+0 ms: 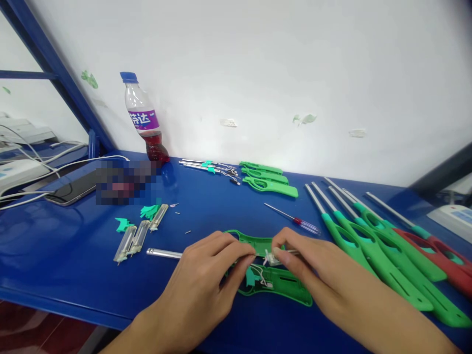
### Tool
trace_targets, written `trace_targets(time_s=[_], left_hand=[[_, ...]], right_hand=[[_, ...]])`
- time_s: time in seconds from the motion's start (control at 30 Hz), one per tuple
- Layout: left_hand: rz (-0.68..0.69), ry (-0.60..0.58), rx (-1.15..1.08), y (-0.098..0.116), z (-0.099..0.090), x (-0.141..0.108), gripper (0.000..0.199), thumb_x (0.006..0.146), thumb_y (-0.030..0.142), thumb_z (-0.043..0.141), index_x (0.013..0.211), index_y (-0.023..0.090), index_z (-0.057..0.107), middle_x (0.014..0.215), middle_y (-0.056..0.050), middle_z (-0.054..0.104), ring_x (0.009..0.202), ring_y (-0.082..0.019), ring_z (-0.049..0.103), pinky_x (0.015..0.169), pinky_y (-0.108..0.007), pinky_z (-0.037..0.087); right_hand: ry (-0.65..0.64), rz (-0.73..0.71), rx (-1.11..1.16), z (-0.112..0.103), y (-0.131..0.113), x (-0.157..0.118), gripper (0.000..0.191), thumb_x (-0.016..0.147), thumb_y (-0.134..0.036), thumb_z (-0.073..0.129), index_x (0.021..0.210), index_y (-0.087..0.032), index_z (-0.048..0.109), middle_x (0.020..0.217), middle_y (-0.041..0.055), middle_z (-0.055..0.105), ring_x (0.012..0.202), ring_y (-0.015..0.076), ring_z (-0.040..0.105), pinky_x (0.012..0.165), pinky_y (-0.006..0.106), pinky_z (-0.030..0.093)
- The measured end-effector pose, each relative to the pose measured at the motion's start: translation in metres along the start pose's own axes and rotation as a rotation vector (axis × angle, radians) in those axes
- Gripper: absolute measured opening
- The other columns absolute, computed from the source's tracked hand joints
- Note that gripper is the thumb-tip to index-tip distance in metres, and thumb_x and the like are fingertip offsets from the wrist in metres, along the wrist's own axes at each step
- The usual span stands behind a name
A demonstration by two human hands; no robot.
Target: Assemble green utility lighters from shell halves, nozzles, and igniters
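Observation:
Two green lighter housing halves lie opened up, the upper half (254, 241) and the lower half (291, 284), between my hands. My right hand (309, 270) pinches a small clear fuel tank (272, 258) over them. My left hand (214, 275) is closed, thumb against fingertips, beside the tank's left end; what it pinches, if anything, is too small to make out. In the lower half sit a teal trigger (252, 276) and white wires (262, 275). A metal tube (164, 253) sticks out to the left from behind my left hand.
Clear fuel tanks (139, 237) and teal triggers (149, 212) lie left. At the back are metal tubes with wires (210, 167), green housing halves (271, 184) and a drink bottle (142, 118). A screwdriver (295, 220) and several long lighters (387, 250) lie right.

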State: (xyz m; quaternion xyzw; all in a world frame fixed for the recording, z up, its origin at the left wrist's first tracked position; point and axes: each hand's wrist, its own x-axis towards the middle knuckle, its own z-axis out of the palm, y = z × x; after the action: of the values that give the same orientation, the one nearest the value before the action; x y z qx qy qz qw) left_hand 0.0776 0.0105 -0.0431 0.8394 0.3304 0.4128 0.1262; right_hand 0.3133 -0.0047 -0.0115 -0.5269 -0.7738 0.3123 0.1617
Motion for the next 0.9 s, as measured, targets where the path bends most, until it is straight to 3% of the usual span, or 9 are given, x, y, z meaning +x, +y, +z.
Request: trace_targets(time_s=[0.33,0.9], left_hand=[[-0.014,-0.017,-0.030,0.0008,0.0011,-0.0021,0.018,0.104,0.009,0.060,0.112,0.022,0.070,0.098,0.000,0.074,0.087,-0.016,0.069,0.078,-0.028,0.055],[-0.010,-0.018,-0.022,0.0017,0.0013,-0.0014,0.018,0.105,0.010,0.059,0.113,0.022,0.069,0.099,0.000,0.073,0.087,-0.016,0.069,0.078,-0.028,0.055]], right_hand=[[-0.002,-0.020,0.032,-0.0007,-0.0054,-0.0016,0.032,0.117,-0.048,0.032,0.103,-0.031,0.056,0.097,-0.0084,0.066,0.086,0.0124,0.060,0.081,0.032,0.042],[0.019,-0.038,0.022,0.0002,-0.0033,0.0009,0.030,0.116,-0.047,0.035,0.104,-0.031,0.057,0.098,-0.0065,0.067,0.087,0.0136,0.062,0.082,0.031,0.044]])
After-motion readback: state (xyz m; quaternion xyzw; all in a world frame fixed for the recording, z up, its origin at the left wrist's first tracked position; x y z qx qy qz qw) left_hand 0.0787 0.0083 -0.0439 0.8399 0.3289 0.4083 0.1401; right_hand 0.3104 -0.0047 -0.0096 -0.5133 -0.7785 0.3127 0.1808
